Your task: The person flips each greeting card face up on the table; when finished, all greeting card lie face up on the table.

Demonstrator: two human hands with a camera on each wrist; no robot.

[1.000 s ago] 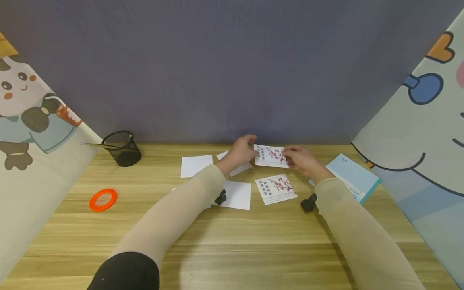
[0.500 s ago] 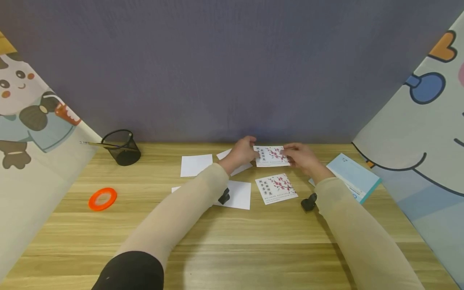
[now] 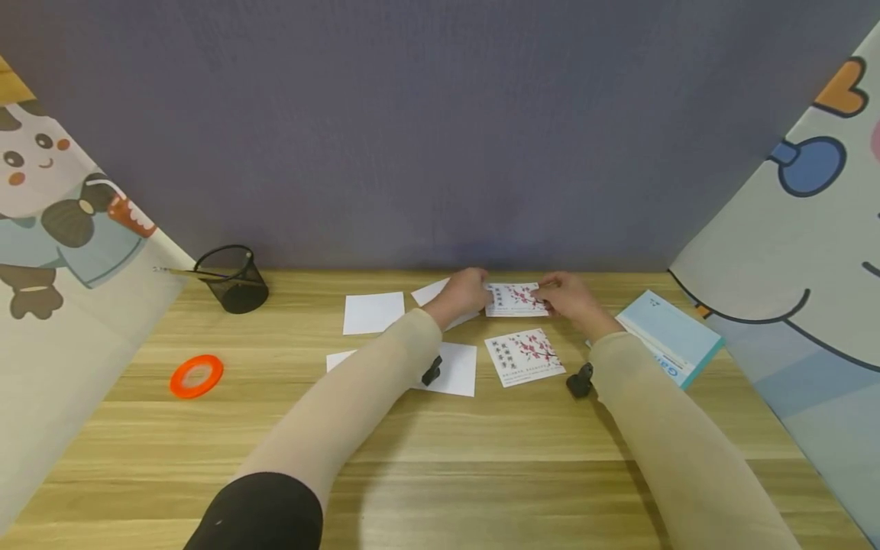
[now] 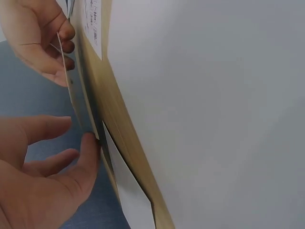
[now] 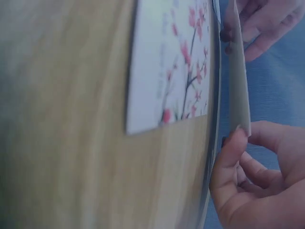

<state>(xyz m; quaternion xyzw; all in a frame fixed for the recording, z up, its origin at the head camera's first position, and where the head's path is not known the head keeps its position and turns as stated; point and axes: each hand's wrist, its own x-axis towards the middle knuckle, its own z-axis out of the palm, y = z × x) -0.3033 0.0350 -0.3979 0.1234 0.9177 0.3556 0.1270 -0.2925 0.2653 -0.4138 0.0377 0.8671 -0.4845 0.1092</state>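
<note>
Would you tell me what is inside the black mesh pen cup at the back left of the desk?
One thin stick-like item, perhaps a pen, rests across the rim of the black mesh cup, poking out leftwards. The dark mesh and shadow hide whatever else may be in it.

— Moved since a second ago? Lowered the blossom card (image 3: 516, 299) nearer the table (image 3: 440, 451); tilted flatter.

— And the hands? Shifted the left hand (image 3: 467, 290) slightly right and down; brought the right hand (image 3: 567, 296) down too; drew both forearms in closer.
</note>
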